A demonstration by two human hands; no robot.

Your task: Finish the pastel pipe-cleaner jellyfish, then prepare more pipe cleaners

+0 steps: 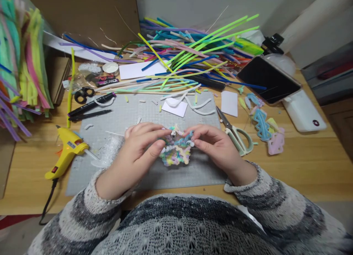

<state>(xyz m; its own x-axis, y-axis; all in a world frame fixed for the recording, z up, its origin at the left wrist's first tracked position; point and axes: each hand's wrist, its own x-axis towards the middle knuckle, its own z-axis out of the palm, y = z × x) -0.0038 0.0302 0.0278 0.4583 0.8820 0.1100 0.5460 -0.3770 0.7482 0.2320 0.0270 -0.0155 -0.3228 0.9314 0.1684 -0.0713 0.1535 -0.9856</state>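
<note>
Between my hands, above the grey cutting mat point(204, 166), is a small pastel craft piece point(176, 156) of bent pipe cleaners in pink, yellow, blue and cream, with pale beads along it. My left hand point(143, 144) is closed around its left side, thumb on the front edge. Thumb and fingers of my right hand point(213, 143) pinch its right edge near a blue pipe cleaner part. A tiny black-and-white piece point(173, 133) shows at its top. My fingers hide both ends of the craft piece.
A yellow glue gun point(66, 152) lies left, its cord trailing off the table. Scissors point(238, 135) lie right, near finished pastel pieces point(261, 124) and a phone point(268, 80). Markers point(91, 105) and black-handled scissors point(84, 95) are left; piled pipe cleaners point(190, 45) lie behind.
</note>
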